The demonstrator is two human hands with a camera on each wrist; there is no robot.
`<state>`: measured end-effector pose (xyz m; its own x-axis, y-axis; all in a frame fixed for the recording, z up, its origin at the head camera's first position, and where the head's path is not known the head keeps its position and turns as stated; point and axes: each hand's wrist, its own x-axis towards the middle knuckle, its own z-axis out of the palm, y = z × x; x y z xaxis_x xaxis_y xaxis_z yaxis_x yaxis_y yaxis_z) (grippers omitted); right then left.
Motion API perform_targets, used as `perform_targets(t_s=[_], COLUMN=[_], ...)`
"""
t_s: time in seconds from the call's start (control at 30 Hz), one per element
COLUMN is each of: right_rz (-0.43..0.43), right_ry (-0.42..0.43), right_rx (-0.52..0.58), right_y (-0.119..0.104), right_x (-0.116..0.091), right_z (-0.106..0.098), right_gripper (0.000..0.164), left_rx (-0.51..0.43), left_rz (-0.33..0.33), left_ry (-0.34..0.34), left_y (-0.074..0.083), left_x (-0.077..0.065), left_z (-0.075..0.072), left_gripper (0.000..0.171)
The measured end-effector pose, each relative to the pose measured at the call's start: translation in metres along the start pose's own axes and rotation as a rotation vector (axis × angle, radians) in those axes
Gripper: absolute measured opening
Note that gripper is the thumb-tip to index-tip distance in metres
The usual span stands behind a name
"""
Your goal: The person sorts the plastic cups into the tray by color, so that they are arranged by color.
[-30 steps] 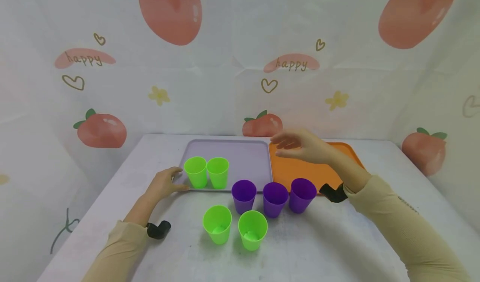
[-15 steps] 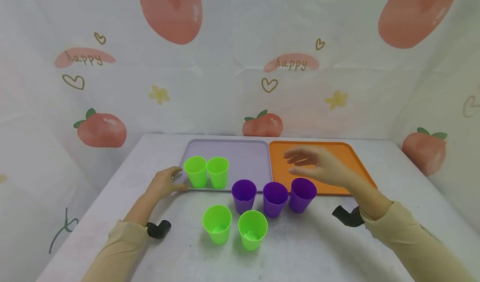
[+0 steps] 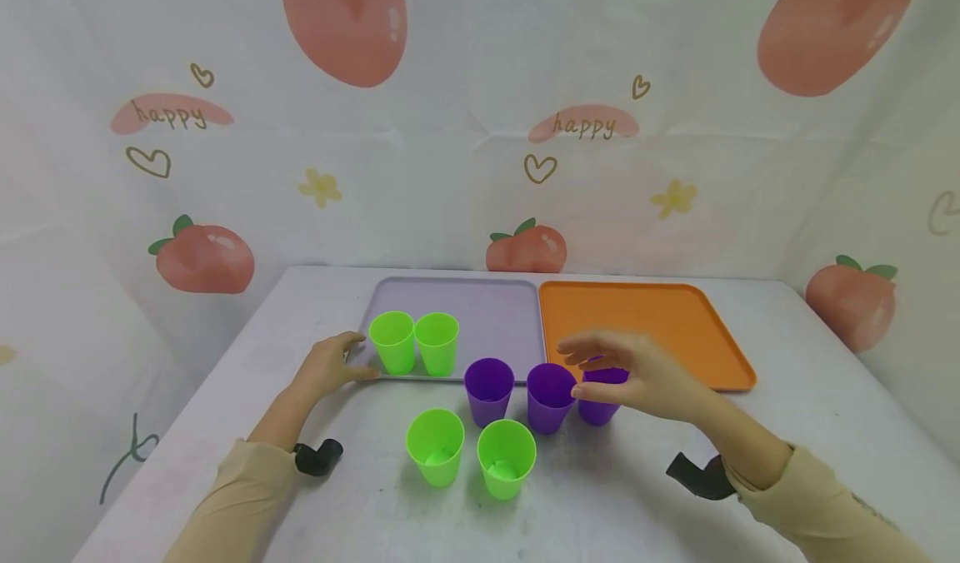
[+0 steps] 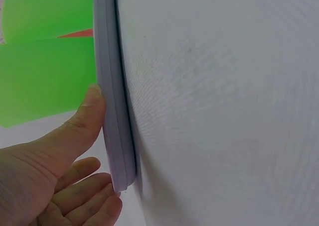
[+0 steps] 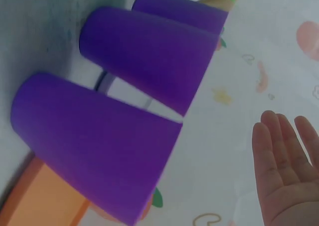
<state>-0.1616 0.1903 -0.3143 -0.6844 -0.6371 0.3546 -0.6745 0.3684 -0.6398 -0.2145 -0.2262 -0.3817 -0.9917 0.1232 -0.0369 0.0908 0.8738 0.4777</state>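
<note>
Three purple cups (image 3: pixel 550 403) upright on counter (image 3: pixel 585 513) near orange tray (image 3: pixel 630 313) | right hand (image 3: pixel 637 371) above rightmost, unclenched, gripping nothing | left hand (image 3: pixel 330 365) relaxed, thumb touching lavender tray (image 3: pixel 498 317) | risk: off-centre descent could topple close-set neighbours

We see the left hand (image 4: pixel 45 173) at the left near corner of a grey-lavender tray (image 4: pixel 114 129). Its thumb (image 4: pixel 92 99) lies against the tray's near rim, and its fingers (image 4: pixel 82 191) curve loosely by the corner. Just beyond that rim we see two green cups, the left cup (image 4: pixel 45 81) close beside the right cup (image 4: pixel 50 12); the rim hides their bases. A sliver of red (image 4: pixel 79 33) shows between them. On the near side, we see the white tabletop (image 4: pixel 214 111), with a soft shadow beside the tray.
</note>
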Motion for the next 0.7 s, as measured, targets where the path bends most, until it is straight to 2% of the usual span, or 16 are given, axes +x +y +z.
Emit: perform_targets(t_s=[0.2,0.43,0.7], right_rz=[-0.041,0.042,0.018], right_ry=[-0.030,-0.121,-0.177], right_rx=[0.005,0.086,0.109], right_y=[-0.004,-0.007,-0.009], right_x=[-0.003,-0.008,-0.008], right_z=[0.016,0.031,0.049], right_gripper=[0.043,0.047,0.047], left_rx=[-0.007,-0.007,-0.009], left_rz=[-0.010,-0.015,-0.025], left_ry=[-0.004,-0.004,-0.003], left_y=[0.000,0.001,0.003], left_x=[0.000,-0.001,-0.001], left_z=[0.000,0.000,-0.001], left_gripper=[0.072,0.071,0.070])
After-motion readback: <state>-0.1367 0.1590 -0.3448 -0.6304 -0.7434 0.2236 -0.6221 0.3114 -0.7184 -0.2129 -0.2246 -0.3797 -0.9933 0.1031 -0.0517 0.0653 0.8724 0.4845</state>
